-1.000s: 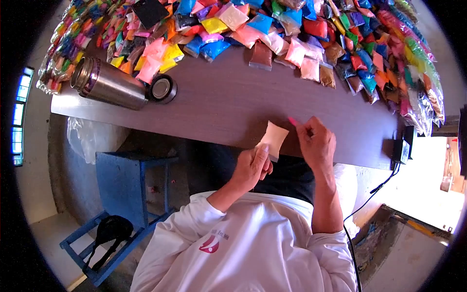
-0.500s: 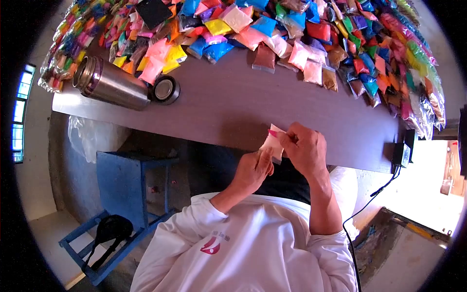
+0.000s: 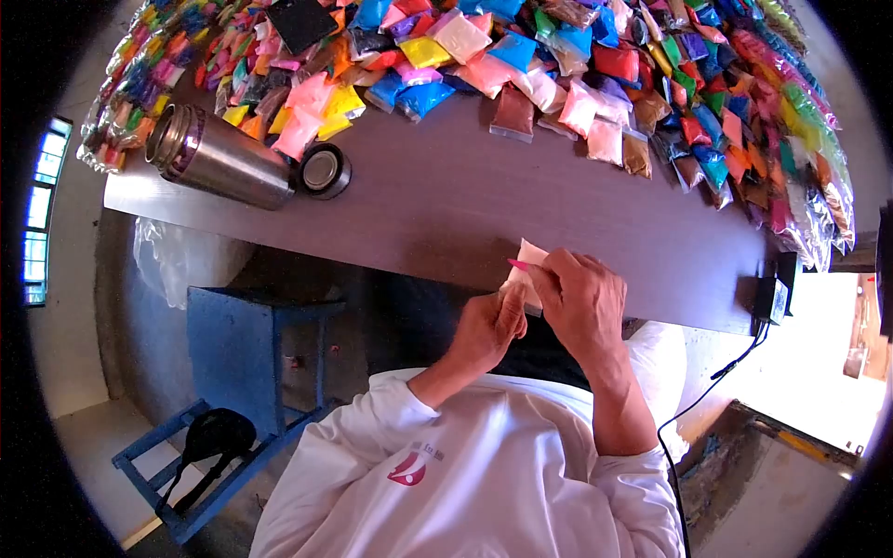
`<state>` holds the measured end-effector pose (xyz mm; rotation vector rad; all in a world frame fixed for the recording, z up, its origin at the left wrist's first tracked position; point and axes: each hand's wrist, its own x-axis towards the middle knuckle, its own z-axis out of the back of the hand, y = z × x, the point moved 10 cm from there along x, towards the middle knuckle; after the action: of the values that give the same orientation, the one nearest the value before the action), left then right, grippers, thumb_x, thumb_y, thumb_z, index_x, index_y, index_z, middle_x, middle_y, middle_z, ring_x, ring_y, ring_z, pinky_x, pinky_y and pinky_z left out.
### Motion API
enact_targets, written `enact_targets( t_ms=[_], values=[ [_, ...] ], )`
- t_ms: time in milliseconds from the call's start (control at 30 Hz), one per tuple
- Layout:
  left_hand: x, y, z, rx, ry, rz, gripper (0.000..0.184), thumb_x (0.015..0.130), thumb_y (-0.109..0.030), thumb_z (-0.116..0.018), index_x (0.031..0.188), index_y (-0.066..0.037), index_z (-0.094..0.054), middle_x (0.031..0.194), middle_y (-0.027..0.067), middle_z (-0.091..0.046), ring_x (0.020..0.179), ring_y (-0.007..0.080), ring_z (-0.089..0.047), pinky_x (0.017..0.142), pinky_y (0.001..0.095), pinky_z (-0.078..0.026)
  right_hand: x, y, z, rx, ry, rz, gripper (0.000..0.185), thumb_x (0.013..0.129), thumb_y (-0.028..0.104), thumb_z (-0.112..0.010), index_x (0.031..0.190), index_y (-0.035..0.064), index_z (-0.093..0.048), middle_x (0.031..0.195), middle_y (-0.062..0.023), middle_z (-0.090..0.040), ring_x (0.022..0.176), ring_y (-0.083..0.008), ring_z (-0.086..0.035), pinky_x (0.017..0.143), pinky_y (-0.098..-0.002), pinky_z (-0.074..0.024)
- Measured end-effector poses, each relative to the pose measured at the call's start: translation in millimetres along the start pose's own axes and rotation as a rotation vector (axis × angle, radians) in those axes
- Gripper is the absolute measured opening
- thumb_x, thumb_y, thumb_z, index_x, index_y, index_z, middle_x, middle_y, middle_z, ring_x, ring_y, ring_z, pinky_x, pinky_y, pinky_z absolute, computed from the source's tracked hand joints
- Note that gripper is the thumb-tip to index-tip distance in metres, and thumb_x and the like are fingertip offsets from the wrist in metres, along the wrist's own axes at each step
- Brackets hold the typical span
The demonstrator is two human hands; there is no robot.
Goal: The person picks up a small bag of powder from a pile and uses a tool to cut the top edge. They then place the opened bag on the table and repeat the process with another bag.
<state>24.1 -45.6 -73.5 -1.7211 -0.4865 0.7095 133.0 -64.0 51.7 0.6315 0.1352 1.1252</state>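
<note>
Packet (image 3: 531, 252), one, in left hand (image 3: 486, 327), one pink piece (image 3: 517, 265) in right hand (image 3: 588, 302).

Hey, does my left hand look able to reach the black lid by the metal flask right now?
Probably yes: only bare tabletop seems to lie between the left hand and the black lid, but that hand would likely need to release the pale packet first.

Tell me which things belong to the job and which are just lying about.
Belonging to the job:
pale packet, in the left hand
pink piece, in the right hand
heaped packets, probably

Apparently lying about:
flask
lid
chair
</note>
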Motion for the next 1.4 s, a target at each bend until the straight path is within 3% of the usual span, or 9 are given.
enact_targets(
  t_ms=[133,233,300,433,500,700,900,1200,1400],
  values=[
    [0,-7,1,0.055,-0.007,-0.045,0.033,0.098,-0.028,-0.044,0.079,-0.002,-0.053,0.052,0.0008,-0.045,0.046,0.0075,-0.042,0.042,0.024,-0.036,14,-3,-11,-0.127,0.068,0.003,0.016,0.074,0.016,-0.065,0.066,0.0033,-0.057,0.06,-0.0124,-0.058,0.055,-0.0309,-0.058,0.052,-0.0395,-0.0447],
    [3,-14,0,0.128,-0.021,0.011,0.051,0.098,-0.039,-0.038,0.069,0.0,-0.053,0.051,0.0084,-0.049,0.047,0.014,-0.048,0.045,0.0288,-0.037,23,-7,-15,-0.148,0.067,0.013,0.017,0.072,0.016,-0.065,0.065,0.0034,-0.058,0.059,-0.0127,-0.059,0.055,-0.0307,-0.058,0.052,-0.0397,-0.0446],
    [0,-41,2,0.365,-0.098,-0.188,0.053,0.098,-0.04,-0.037,0.068,0.001,-0.053,0.051,0.0099,-0.049,0.046,0.016,-0.05,0.045,0.0296,-0.038,30,-11,-20,-0.149,0.103,-0.012,0.017,0.072,0.017,-0.065,0.064,0.0032,-0.059,0.06,-0.0129,-0.059,0.055,-0.0309,-0.058,0.052,-0.0396,-0.0449],
    [-2,-42,3,0.429,-0.108,-0.248,0.054,0.099,-0.039,-0.036,0.066,0.001,-0.053,0.05,0.0097,-0.049,0.045,0.0164,-0.05,0.045,0.0298,-0.039,35,-23,-23,-0.107,0.095,-0.05,0.019,0.074,0.019,-0.066,0.067,0.0028,-0.06,0.062,-0.0132,-0.06,0.057,-0.0311,-0.06,0.053,-0.0394,-0.0457],
    [2,-14,4,0.183,-0.042,0.023,0.054,0.098,-0.039,-0.038,0.063,0.0,-0.051,0.049,0.008,-0.048,0.044,0.0148,-0.049,0.044,0.0286,-0.039,30,-37,-14,-0.081,0.015,-0.106,0.019,0.075,0.02,-0.066,0.068,0.0026,-0.06,0.062,-0.0131,-0.06,0.057,-0.031,-0.06,0.053,-0.0388,-0.0457],
    [-2,-4,6,-0.027,-0.074,0.044,0.054,0.097,-0.041,-0.042,0.061,-0.001,-0.049,0.049,0.0033,-0.044,0.044,0.0103,-0.045,0.042,0.0271,-0.036,-12,-35,-2,0.13,0.042,-0.154,0.02,0.078,0.02,-0.068,0.07,0.0035,-0.06,0.063,-0.0113,-0.061,0.056,-0.0286,-0.059,0.053,-0.0357,-0.0454],
    [-1,-11,5,0.107,-0.036,0.096,0.053,0.098,-0.039,-0.041,0.06,-0.002,-0.048,0.048,0.0036,-0.044,0.044,0.011,-0.045,0.042,0.0271,-0.036,-8,-32,-12,0.086,0.007,-0.037,0.026,0.077,0.025,-0.071,0.07,0.0045,-0.057,0.059,-0.0094,-0.06,0.054,-0.0261,-0.059,0.051,-0.0357,-0.0447],
    [-4,-17,8,0.246,-0.096,0.021,0.052,0.098,-0.038,-0.04,0.063,-0.001,-0.053,0.047,0.0055,-0.046,0.044,0.0131,-0.047,0.044,0.0276,-0.037,9,-54,6,-0.076,-0.039,-0.217,0.022,0.079,0.024,-0.066,0.072,0.006,-0.056,0.063,-0.0124,-0.059,0.062,-0.0328,-0.06,0.056,-0.0411,-0.0461],
    [0,-4,6,0.171,-0.044,0.041,0.055,0.098,-0.04,-0.04,0.061,0.0,-0.051,0.048,0.0074,-0.048,0.044,0.0143,-0.047,0.044,0.0293,-0.036,15,7,-14,-0.092,0.106,0.125,0.02,0.077,0.022,-0.067,0.071,0.0048,-0.06,0.063,-0.0103,-0.059,0.061,-0.0278,-0.06,0.055,-0.0381,-0.0454]
  ],
)
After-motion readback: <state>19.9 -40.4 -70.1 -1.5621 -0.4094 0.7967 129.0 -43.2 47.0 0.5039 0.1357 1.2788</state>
